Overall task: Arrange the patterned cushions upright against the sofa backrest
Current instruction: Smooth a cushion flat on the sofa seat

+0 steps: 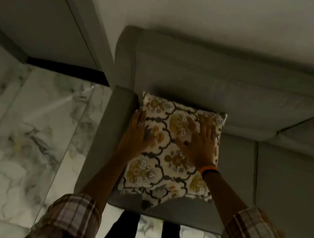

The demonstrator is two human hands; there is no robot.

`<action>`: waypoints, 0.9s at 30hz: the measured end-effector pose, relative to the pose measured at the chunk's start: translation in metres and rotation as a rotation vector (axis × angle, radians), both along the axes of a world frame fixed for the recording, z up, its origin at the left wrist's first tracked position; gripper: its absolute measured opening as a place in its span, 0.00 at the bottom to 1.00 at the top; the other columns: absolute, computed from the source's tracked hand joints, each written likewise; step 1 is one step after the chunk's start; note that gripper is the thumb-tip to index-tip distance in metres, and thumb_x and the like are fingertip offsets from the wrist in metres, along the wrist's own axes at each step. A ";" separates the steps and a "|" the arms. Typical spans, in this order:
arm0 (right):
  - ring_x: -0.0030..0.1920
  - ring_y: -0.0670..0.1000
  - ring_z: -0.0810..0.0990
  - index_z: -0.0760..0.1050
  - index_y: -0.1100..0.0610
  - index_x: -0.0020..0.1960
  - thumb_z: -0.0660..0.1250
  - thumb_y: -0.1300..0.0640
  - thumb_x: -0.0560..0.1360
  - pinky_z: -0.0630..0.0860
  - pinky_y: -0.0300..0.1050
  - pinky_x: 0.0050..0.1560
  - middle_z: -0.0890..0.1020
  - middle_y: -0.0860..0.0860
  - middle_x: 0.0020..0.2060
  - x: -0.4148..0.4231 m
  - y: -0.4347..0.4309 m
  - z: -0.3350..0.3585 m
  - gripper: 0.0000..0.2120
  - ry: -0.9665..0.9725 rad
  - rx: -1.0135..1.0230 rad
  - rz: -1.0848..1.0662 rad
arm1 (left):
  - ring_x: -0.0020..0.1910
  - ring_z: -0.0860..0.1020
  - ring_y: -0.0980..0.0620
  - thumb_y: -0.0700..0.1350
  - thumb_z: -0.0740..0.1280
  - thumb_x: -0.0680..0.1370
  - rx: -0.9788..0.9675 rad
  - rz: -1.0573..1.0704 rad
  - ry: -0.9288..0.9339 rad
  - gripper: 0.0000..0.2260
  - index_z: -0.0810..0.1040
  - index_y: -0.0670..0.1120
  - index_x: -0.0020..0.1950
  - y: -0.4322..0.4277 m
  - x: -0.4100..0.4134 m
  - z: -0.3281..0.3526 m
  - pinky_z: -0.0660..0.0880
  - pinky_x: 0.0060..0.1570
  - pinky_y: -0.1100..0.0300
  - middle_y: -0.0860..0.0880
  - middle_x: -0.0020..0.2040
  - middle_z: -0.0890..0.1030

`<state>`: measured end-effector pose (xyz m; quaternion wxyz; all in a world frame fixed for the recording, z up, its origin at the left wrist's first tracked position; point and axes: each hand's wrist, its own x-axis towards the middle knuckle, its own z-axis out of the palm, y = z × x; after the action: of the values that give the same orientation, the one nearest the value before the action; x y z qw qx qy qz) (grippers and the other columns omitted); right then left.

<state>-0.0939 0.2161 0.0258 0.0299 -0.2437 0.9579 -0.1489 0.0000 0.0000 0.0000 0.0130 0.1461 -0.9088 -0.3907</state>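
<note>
seen from above, a cream patterned cushion (171, 151) with yellow flowers and dark scrollwork lay on the grey sofa (238, 86) seat, in the corner beside the armrest (98, 134), its top edge touching the backrest. the left hand (139, 130), wearing a ring, cupped the cushion's left edge. the right hand (201, 143), with an orange wristband (208, 170), pressed flat and open on the cushion's upper right. plaid sleeves covered both forearms. marble floor (16, 138) lay to the left.
</note>
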 end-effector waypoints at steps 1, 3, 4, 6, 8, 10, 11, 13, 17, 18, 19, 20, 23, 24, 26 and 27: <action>0.79 0.66 0.62 0.68 0.51 0.78 0.60 0.30 0.74 0.57 0.68 0.78 0.66 0.62 0.79 0.002 0.014 -0.013 0.39 -0.057 -0.014 -0.073 | 0.77 0.61 0.40 0.74 0.55 0.74 0.097 0.058 -0.033 0.43 0.45 0.53 0.81 0.006 -0.002 -0.013 0.70 0.70 0.43 0.47 0.81 0.48; 0.80 0.65 0.60 0.65 0.50 0.79 0.59 0.30 0.73 0.59 0.69 0.77 0.63 0.62 0.80 0.002 0.040 -0.036 0.41 -0.151 -0.081 -0.266 | 0.77 0.61 0.42 0.71 0.63 0.72 0.240 0.190 -0.080 0.43 0.45 0.60 0.80 0.017 -0.003 -0.023 0.70 0.70 0.41 0.50 0.81 0.51; 0.80 0.64 0.59 0.63 0.50 0.80 0.59 0.29 0.73 0.60 0.68 0.76 0.61 0.61 0.81 0.006 0.053 -0.043 0.42 -0.229 -0.130 -0.394 | 0.77 0.62 0.44 0.69 0.66 0.73 0.317 0.264 -0.115 0.44 0.47 0.58 0.80 0.025 -0.002 -0.025 0.70 0.70 0.41 0.48 0.80 0.54; 0.78 0.63 0.64 0.58 0.50 0.82 0.61 0.29 0.75 0.66 0.65 0.73 0.60 0.60 0.81 0.004 0.070 -0.059 0.42 -0.455 -0.353 -0.656 | 0.76 0.65 0.44 0.66 0.69 0.72 0.399 0.379 -0.142 0.46 0.48 0.52 0.81 0.037 -0.004 -0.033 0.69 0.72 0.46 0.45 0.79 0.59; 0.70 0.59 0.75 0.59 0.53 0.82 0.62 0.37 0.82 0.77 0.54 0.60 0.70 0.60 0.77 -0.004 0.084 -0.069 0.35 -0.776 -0.731 -0.858 | 0.74 0.67 0.43 0.70 0.68 0.70 0.385 0.460 -0.190 0.48 0.48 0.54 0.81 0.046 -0.010 -0.031 0.72 0.68 0.49 0.46 0.79 0.62; 0.67 0.58 0.79 0.68 0.56 0.78 0.59 0.42 0.85 0.81 0.45 0.51 0.77 0.59 0.72 -0.012 0.105 -0.074 0.27 -1.024 -0.957 -0.851 | 0.71 0.71 0.43 0.68 0.70 0.71 0.373 0.545 -0.218 0.46 0.51 0.55 0.81 0.058 -0.015 -0.029 0.74 0.64 0.51 0.46 0.77 0.67; 0.67 0.57 0.80 0.70 0.56 0.77 0.57 0.43 0.85 0.81 0.42 0.50 0.79 0.58 0.70 -0.014 0.115 -0.072 0.25 -1.046 -0.980 -0.805 | 0.68 0.74 0.43 0.66 0.71 0.71 0.355 0.577 -0.189 0.44 0.55 0.54 0.80 0.065 -0.018 -0.028 0.74 0.61 0.53 0.45 0.74 0.70; 0.64 0.57 0.82 0.74 0.56 0.73 0.57 0.45 0.86 0.84 0.43 0.50 0.82 0.56 0.66 -0.015 0.135 -0.064 0.22 -0.985 -1.029 -0.705 | 0.65 0.77 0.44 0.72 0.70 0.66 0.365 0.600 -0.093 0.46 0.62 0.51 0.77 0.087 -0.024 -0.007 0.77 0.59 0.53 0.45 0.70 0.75; 0.64 0.57 0.83 0.76 0.55 0.72 0.62 0.43 0.82 0.81 0.57 0.62 0.84 0.56 0.65 -0.020 0.198 -0.037 0.24 -0.749 -1.167 -0.661 | 0.70 0.71 0.50 0.66 0.72 0.66 0.423 0.540 0.054 0.44 0.59 0.53 0.77 0.162 -0.042 0.024 0.72 0.68 0.53 0.50 0.72 0.70; 0.64 0.56 0.83 0.76 0.55 0.72 0.63 0.41 0.81 0.80 0.57 0.63 0.84 0.56 0.65 -0.025 0.221 -0.032 0.25 -0.698 -1.190 -0.667 | 0.70 0.71 0.55 0.64 0.73 0.67 0.430 0.507 0.098 0.41 0.59 0.57 0.75 0.187 -0.049 0.026 0.71 0.68 0.58 0.53 0.71 0.70; 0.64 0.55 0.83 0.75 0.55 0.72 0.63 0.40 0.81 0.80 0.55 0.62 0.83 0.56 0.64 -0.032 0.248 -0.029 0.27 -0.656 -1.193 -0.674 | 0.68 0.71 0.63 0.59 0.77 0.68 0.426 0.459 0.137 0.38 0.59 0.61 0.72 0.210 -0.058 0.024 0.71 0.66 0.65 0.58 0.69 0.70; 0.63 0.53 0.84 0.74 0.57 0.72 0.62 0.40 0.82 0.81 0.53 0.61 0.84 0.55 0.63 -0.041 0.274 -0.026 0.27 -0.617 -1.188 -0.678 | 0.65 0.70 0.71 0.52 0.79 0.69 0.428 0.413 0.146 0.37 0.59 0.62 0.70 0.235 -0.068 0.023 0.71 0.62 0.72 0.61 0.67 0.69; 0.62 0.49 0.84 0.73 0.52 0.72 0.54 0.43 0.86 0.81 0.49 0.61 0.83 0.52 0.64 -0.078 0.350 -0.029 0.21 -0.583 -1.221 -0.727 | 0.66 0.66 0.69 0.48 0.81 0.66 0.409 0.309 0.083 0.42 0.60 0.55 0.73 0.300 -0.103 0.003 0.68 0.64 0.75 0.59 0.69 0.65; 0.66 0.50 0.82 0.72 0.48 0.74 0.52 0.43 0.87 0.80 0.49 0.64 0.81 0.52 0.68 -0.093 0.376 -0.035 0.20 -0.575 -1.219 -0.730 | 0.70 0.65 0.63 0.54 0.82 0.63 0.384 0.286 0.048 0.46 0.61 0.51 0.76 0.322 -0.116 -0.005 0.66 0.69 0.68 0.56 0.72 0.65; 0.71 0.51 0.78 0.68 0.46 0.77 0.50 0.42 0.87 0.78 0.49 0.68 0.77 0.51 0.73 -0.122 0.418 -0.053 0.22 -0.553 -1.211 -0.696 | 0.74 0.66 0.53 0.61 0.81 0.60 0.431 0.253 -0.007 0.53 0.59 0.47 0.78 0.359 -0.144 -0.030 0.67 0.73 0.57 0.52 0.75 0.66; 0.71 0.51 0.78 0.67 0.46 0.78 0.50 0.42 0.86 0.77 0.50 0.69 0.77 0.51 0.73 -0.134 0.434 -0.062 0.23 -0.562 -1.206 -0.683 | 0.73 0.65 0.52 0.56 0.83 0.61 0.459 0.232 -0.019 0.54 0.57 0.46 0.79 0.373 -0.156 -0.042 0.67 0.72 0.63 0.51 0.75 0.65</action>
<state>-0.2283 0.6498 -0.0361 0.0867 0.1405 0.6888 -0.7059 -0.1560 0.3733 -0.0415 0.0156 0.2523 -0.7734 -0.5814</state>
